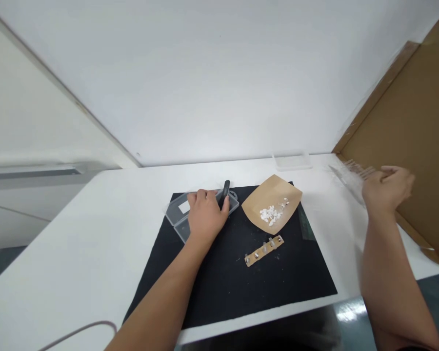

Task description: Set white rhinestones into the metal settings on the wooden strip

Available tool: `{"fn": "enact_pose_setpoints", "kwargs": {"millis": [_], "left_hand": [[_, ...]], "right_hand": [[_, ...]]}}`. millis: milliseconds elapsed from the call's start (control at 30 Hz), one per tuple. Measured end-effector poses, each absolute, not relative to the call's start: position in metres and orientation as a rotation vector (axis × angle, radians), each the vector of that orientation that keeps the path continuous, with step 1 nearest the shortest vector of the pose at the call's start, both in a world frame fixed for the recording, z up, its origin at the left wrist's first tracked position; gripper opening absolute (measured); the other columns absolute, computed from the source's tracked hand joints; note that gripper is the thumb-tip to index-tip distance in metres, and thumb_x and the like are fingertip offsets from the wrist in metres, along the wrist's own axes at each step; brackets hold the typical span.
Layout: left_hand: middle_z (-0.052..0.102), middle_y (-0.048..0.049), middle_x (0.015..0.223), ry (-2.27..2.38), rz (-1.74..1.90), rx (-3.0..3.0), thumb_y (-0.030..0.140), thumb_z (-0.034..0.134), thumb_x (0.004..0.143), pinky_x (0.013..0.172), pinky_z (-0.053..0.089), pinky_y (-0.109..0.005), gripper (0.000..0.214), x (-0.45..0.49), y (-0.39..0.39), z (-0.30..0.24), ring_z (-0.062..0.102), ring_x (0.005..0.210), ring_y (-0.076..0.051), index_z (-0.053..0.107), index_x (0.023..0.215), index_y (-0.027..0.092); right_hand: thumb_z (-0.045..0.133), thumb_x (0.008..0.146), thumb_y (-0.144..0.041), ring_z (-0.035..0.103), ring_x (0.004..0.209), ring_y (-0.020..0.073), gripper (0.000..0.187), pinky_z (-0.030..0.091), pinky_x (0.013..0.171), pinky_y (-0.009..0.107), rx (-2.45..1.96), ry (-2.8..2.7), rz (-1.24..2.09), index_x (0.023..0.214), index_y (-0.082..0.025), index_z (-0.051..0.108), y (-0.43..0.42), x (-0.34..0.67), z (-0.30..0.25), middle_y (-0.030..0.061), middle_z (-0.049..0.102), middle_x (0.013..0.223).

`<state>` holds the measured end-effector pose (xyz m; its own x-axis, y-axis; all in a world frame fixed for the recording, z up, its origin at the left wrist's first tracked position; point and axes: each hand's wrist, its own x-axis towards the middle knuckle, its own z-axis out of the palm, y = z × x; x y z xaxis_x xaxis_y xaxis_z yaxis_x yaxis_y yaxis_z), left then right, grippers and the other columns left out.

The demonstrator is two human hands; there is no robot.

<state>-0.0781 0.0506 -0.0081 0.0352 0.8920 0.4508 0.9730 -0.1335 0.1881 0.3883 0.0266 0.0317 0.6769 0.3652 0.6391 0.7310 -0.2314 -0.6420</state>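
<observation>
My left hand [207, 212] is closed around a black-handled tool [226, 187], whose handle end sticks out between thumb and fingers; the rest of it is hidden. Beneath that hand lies an open, hinged clear plastic case [175, 209] with a white label. At the right, my right hand [388, 187] is curled shut, slightly blurred, beside a clear plastic bag [353, 178] with thin sticks in it. What its fingers hold is hidden. Between the hands, a brown paper tray [254, 204] contains small white pieces [270, 214]. In front of it lies a tan strip [264, 250] bearing several small clear and metallic parts.
A black mat [249, 292] covers the middle of the white table [84, 243]. A shallow clear tray [292, 162] stands against the back wall. Brown cardboard [409, 117] rises along the right side. A cable [84, 329] curves over the near left.
</observation>
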Motion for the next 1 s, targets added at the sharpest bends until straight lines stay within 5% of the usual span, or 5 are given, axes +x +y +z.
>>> {"fn": "enact_pose_setpoints", "kwargs": {"millis": [267, 533, 733, 900, 1000], "left_hand": [[0.062, -0.0219, 0.112, -1.987, -0.564, -2.132, 0.045, 0.055, 0.096, 0.095, 0.051, -0.053, 0.042, -0.078, 0.050, -0.005, 0.052, 0.111, -0.041, 0.074, 0.111, 0.010], [0.065, -0.0180, 0.111, -1.978, -0.572, -2.162, 0.033, 0.053, 0.098, 0.081, 0.053, -0.046, 0.032, -0.086, 0.054, -0.006, 0.053, 0.111, -0.039, 0.077, 0.111, 0.016], [0.070, -0.0188, 0.113, -1.882, -0.723, -2.080, 0.032, 0.052, 0.102, 0.094, 0.048, -0.056, 0.033, -0.080, 0.050, 0.000, 0.056, 0.111, -0.040, 0.073, 0.121, 0.015], [0.072, -0.0097, 0.104, -1.461, -1.036, -2.243, 0.026, 0.051, 0.107, 0.124, 0.027, -0.063, 0.027, -0.062, 0.037, 0.013, 0.067, 0.096, -0.025, 0.068, 0.128, 0.021], [0.073, -0.0081, 0.099, -1.228, -1.087, -2.401, 0.020, 0.049, 0.107, 0.116, 0.044, -0.053, 0.030, -0.050, 0.028, 0.014, 0.070, 0.092, -0.022, 0.065, 0.132, 0.020]], "right_hand": [[0.043, 0.085, -0.012, 0.054, 0.104, 0.0305, 0.016, 0.041, 0.099, 0.052, -1.534, -1.310, -0.271, 0.086, -0.025, 0.052, 0.041, 0.319, 0.026, 0.0093, 0.057, 0.094], [0.042, 0.088, -0.011, 0.059, 0.087, 0.0231, 0.019, 0.046, 0.081, 0.039, -1.517, -1.642, 0.113, 0.088, -0.024, 0.056, 0.034, 0.280, 0.024, 0.0037, 0.062, 0.089], [0.042, 0.102, -0.022, 0.063, 0.079, 0.0201, 0.020, 0.049, 0.077, 0.036, -1.421, -1.757, 0.304, 0.109, -0.023, 0.061, 0.024, 0.265, 0.028, 0.0030, 0.066, 0.088], [0.040, 0.110, -0.040, 0.054, 0.063, 0.0170, 0.029, 0.045, 0.063, 0.034, -1.409, -1.700, 0.378, 0.108, -0.025, 0.065, 0.018, 0.254, 0.030, 0.0023, 0.067, 0.083], [0.039, 0.111, -0.046, 0.053, 0.066, 0.0165, 0.034, 0.046, 0.065, 0.034, -1.320, -1.648, 0.424, 0.112, -0.026, 0.066, 0.017, 0.247, 0.028, 0.0036, 0.068, 0.091]]}}
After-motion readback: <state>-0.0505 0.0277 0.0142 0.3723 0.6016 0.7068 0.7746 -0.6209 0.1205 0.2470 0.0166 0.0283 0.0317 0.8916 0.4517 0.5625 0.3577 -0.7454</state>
